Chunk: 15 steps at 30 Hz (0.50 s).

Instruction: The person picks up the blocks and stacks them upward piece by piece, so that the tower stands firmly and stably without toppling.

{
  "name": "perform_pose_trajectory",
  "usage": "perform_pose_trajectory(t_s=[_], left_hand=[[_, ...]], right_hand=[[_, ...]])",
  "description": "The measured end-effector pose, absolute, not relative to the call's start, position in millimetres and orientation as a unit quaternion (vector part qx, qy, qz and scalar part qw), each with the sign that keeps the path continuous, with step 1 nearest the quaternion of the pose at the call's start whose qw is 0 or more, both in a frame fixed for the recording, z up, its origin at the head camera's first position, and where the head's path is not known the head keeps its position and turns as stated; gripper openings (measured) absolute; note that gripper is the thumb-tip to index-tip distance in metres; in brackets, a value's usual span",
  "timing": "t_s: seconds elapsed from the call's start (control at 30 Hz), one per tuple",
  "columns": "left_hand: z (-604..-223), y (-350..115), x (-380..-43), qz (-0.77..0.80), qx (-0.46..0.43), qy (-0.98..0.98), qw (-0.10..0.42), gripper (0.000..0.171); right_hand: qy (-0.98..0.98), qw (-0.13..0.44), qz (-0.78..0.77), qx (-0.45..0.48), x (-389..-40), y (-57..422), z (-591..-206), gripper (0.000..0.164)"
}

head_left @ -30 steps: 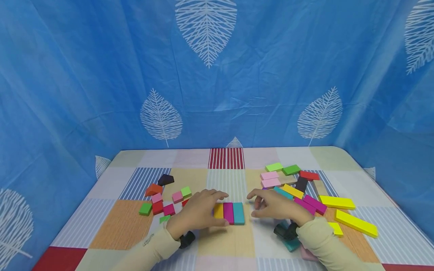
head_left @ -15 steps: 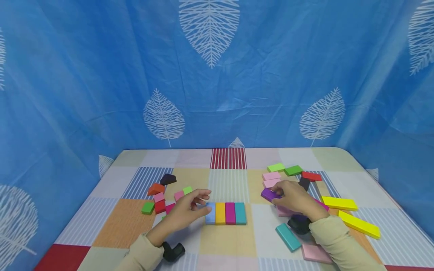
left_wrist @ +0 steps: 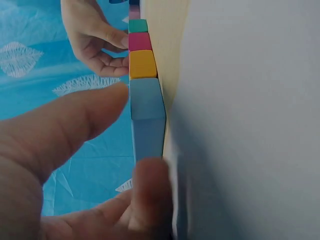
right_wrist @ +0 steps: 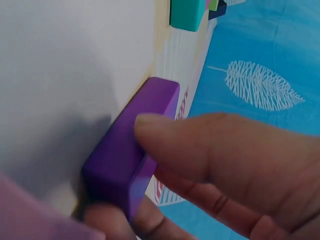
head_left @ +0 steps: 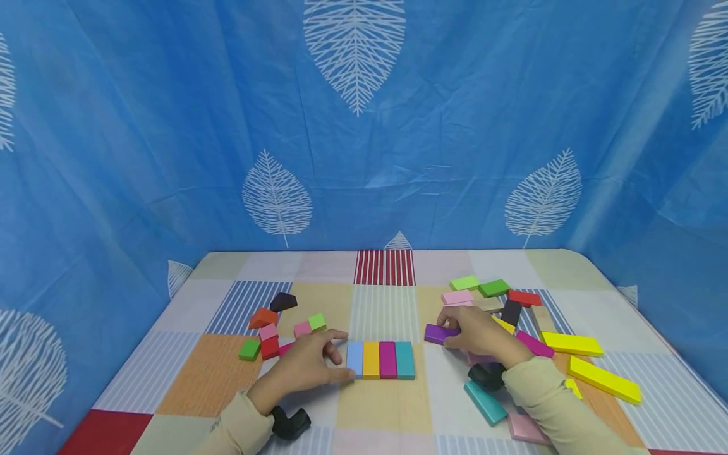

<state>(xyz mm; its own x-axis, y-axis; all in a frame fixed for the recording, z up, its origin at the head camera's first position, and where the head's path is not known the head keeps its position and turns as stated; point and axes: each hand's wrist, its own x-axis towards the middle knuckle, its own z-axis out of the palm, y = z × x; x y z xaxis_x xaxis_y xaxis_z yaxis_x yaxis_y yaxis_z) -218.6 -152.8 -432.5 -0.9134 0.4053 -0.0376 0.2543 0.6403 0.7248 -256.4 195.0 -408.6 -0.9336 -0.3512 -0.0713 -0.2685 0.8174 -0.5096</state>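
A row of flat blocks lies side by side on the table: a light blue block (head_left: 355, 359), an orange-yellow block (head_left: 371, 360), a magenta block (head_left: 388, 360) and a teal block (head_left: 405, 360). My left hand (head_left: 309, 363) is at the row's left end, thumb and forefinger spread beside the light blue block; in the left wrist view the thumb tip (left_wrist: 117, 92) appears against its edge. To the right of the row, my right hand (head_left: 478, 332) pinches a purple block (right_wrist: 135, 130) between thumb and fingers. The purple block's far end is partly hidden by the fingers.
Small cubes and shaped pieces, among them a green block (head_left: 249, 349) and a black piece (head_left: 283, 301), lie on the left. Many-coloured planks, including long yellow planks (head_left: 604, 379), are spread on the right. A loose teal block (head_left: 485, 402) lies near the right wrist.
My right hand has moved from near the row to the purple block, gripped it and drawn it left and nearer. My left hand has shifted left off the row, uncovering the light blue block.
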Motion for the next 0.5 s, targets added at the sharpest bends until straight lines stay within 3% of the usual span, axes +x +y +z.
perform_pose_trajectory(t_s=[0.5], left_hand=[[-438.5,-160.0,-225.6,0.436,0.212,0.863,0.142,0.066]], right_hand=[[0.892,0.145,-0.382,-0.191,-278.7,190.8,-418.4,0.026]])
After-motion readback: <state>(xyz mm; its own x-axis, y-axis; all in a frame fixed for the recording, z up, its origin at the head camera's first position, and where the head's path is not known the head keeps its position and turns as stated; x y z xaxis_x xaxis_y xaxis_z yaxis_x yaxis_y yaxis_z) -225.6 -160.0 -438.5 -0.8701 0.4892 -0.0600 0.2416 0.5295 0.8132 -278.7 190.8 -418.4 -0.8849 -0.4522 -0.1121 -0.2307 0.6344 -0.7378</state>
